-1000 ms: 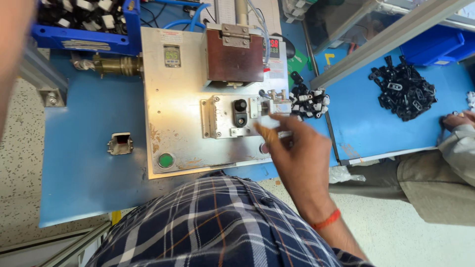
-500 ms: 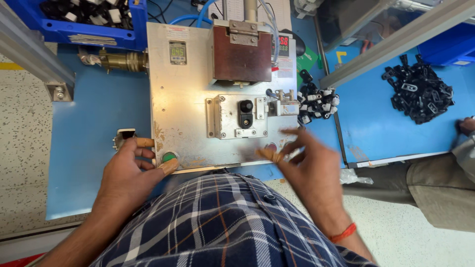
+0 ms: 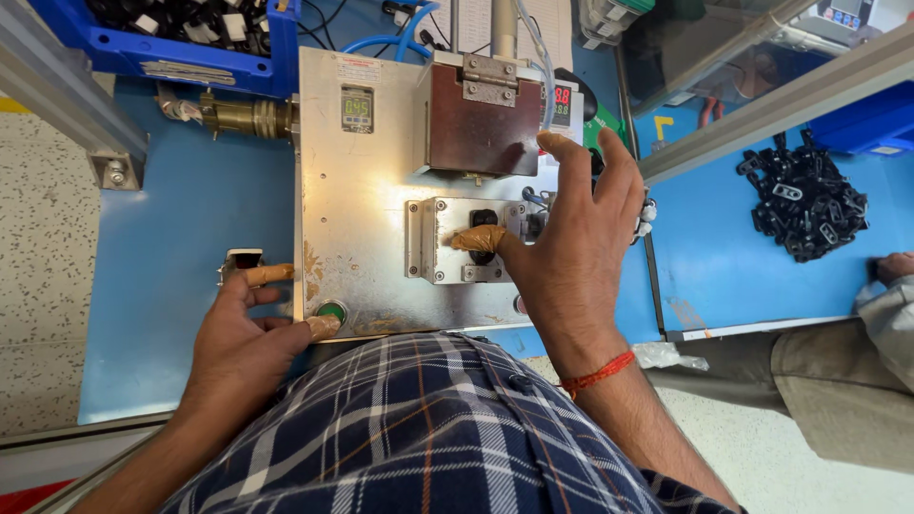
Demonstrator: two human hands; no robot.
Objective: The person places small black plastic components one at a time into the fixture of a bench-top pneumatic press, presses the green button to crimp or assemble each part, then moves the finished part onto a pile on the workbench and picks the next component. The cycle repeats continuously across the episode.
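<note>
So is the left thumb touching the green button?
Touching. The head view shows the left hand with its taped thumb tip lying against the edge of the green button, no gap between them.

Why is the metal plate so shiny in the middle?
Head view: light from above bounces off the bare metal plate, leaving a white glare patch left of the right hand; the left hand and blue table look evenly lit and sharp.

A bright blue tabletop [image 3: 190,257] is seen under a silver metal plate [image 3: 367,190] bearing a dark reddish-brown block [image 3: 481,124] and a round green button [image 3: 330,310]. A navy, white and orange plaid shirt [image 3: 428,438] fills the lower frame; a red thread [image 3: 598,373] is worn at one wrist.
</note>
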